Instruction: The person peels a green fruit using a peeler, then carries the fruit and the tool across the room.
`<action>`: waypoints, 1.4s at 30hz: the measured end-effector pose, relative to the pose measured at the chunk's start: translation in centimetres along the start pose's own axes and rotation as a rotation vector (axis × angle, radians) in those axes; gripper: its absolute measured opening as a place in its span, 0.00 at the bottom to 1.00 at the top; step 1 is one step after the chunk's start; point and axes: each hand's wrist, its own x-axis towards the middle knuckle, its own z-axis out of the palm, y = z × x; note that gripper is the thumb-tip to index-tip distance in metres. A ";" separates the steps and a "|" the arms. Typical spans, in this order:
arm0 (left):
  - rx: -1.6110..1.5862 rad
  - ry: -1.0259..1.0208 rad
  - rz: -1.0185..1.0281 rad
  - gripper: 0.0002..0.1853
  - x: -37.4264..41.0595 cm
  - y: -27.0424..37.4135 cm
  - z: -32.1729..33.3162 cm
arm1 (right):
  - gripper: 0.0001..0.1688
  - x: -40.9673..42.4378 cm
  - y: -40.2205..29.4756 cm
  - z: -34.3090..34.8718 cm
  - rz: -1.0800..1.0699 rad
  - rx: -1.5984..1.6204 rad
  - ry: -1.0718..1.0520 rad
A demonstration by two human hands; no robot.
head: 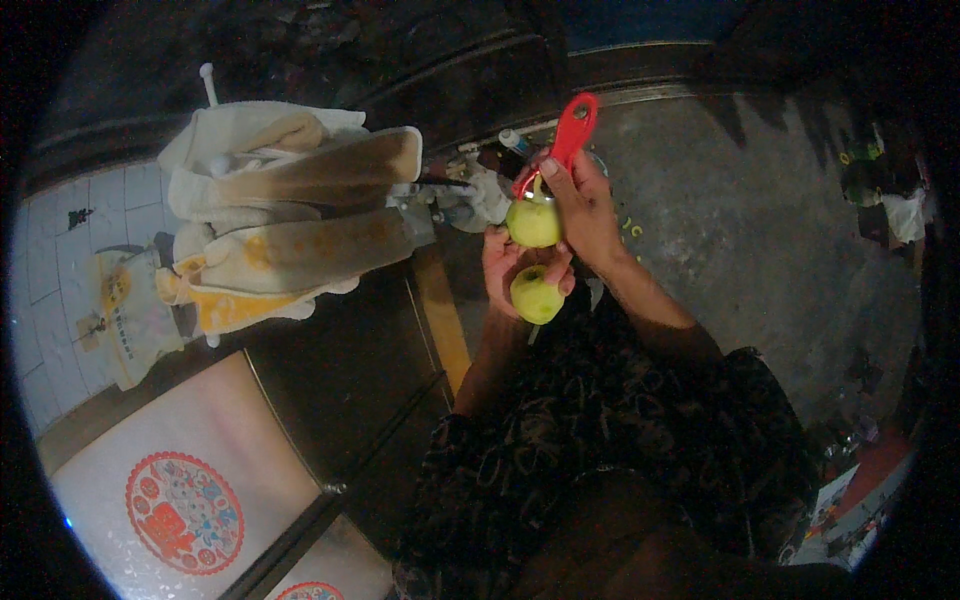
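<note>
My left hand holds two round, pale green fruits that look like apples. The lower fruit rests against the palm under the curled fingers, with a small dark pit on its upper side. Just above it sits the upper fruit, touched by fingers of both hands. My right hand grips a red-handled peeler, its handle pointing up and away from me. The peeler's metal head lies at the top of the upper fruit, beside a thin pale strip that may be peel. Fingers partly hide the head.
Stained towels hang on a white rack at the left. A plastic bag hangs against the tiled wall. Below are pale panels with round red decorations. Small peel-like scraps lie on the concrete floor at right.
</note>
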 end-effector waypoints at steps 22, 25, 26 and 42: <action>0.106 0.397 0.098 0.27 0.5 -0.5 2.8 | 0.11 -0.8 1.9 -0.2 -0.121 0.003 -0.095; 0.044 0.331 0.091 0.27 0.1 -0.5 1.2 | 0.12 -0.9 0.6 -0.1 0.064 -0.007 -0.028; 0.019 0.291 0.089 0.27 0.1 -0.4 0.9 | 0.12 -0.9 -0.1 0.0 0.169 0.006 -0.013; -0.220 0.000 0.049 0.29 0.1 -0.3 0.7 | 0.13 1.5 2.5 -1.1 0.113 0.274 0.007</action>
